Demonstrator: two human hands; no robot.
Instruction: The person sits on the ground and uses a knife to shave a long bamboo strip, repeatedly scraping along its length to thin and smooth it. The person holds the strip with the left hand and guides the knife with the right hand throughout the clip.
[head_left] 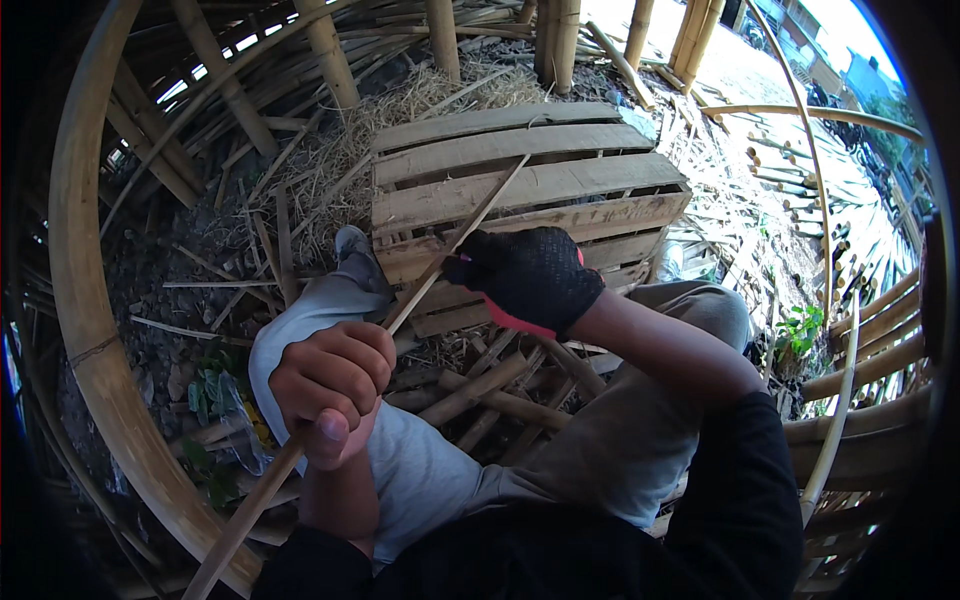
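Observation:
A long, thin bamboo strip [493, 203] slants from the lower left, across my lap, up over the wooden slatted pallet [560, 185]. My bare left hand [335, 385] is closed around its lower part, thumb toward me. Farther up, my right hand [530, 278], in a black glove with red at the cuff and palm side, is closed with its fingertips against the strip. A small dark thing with a purplish glint shows at those fingertips; its kind is hidden by the glove.
Cut bamboo pieces [500, 395] lie between my legs. Shavings [310, 180] are heaped left of the pallet. A thick curved bamboo pole [90, 330] rises at the left, and upright posts [443, 40] stand behind. Stacked bamboo [850, 270] and a small green plant [800, 330] are at the right.

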